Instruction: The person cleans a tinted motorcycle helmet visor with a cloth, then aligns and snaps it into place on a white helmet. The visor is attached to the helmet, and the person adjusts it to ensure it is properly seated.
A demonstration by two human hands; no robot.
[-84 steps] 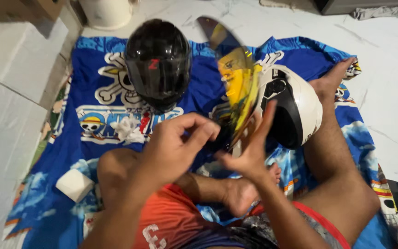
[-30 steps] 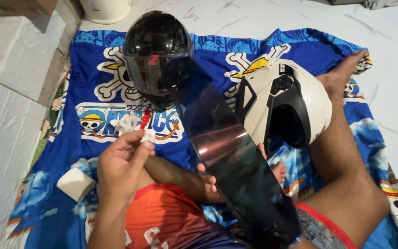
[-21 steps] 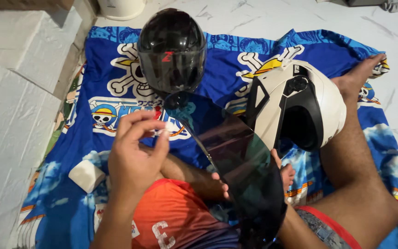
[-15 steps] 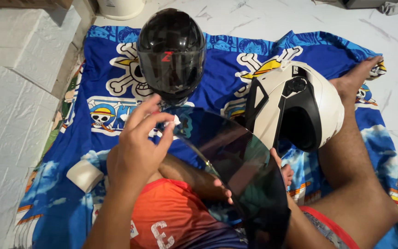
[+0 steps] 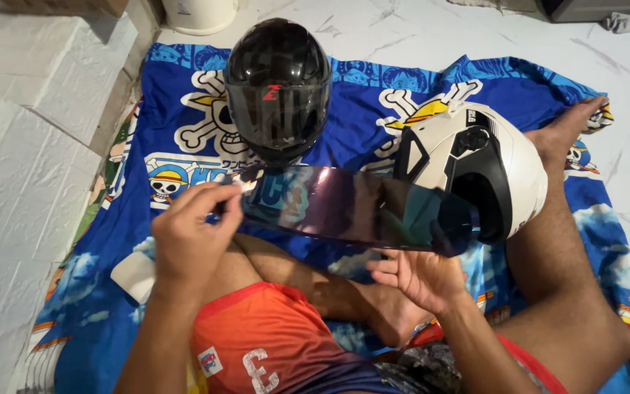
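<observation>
Visor: I hold a dark tinted, curved plastic helmet visor (image 5: 351, 208) flat across in front of me, above my crossed legs; its surface mirrors purple and green.
Left hand: my left hand (image 5: 195, 233) pinches the visor end at 9 o'clock, thumb and fingers closed narrow on the edge.
Right hand: my right hand (image 5: 421, 273) is under the visor end at 3 o'clock, palm up, fingers half open, supporting it from below.
Black helmet: a glossy black full-face helmet (image 5: 278, 87) stands at 12 o'clock from the visor, just beyond it, front turned to me.
White helmet: a white and black helmet (image 5: 475, 164) lies on its side at 2 o'clock, near my right leg; it carries no visor.
Cloth: a blue printed cloth with skull pictures (image 5: 176, 102) is spread on the white marble floor (image 5: 402, 29) under everything.
White block: a small white block (image 5: 134, 273) lies on the cloth at 8 o'clock, beside my left arm.
</observation>
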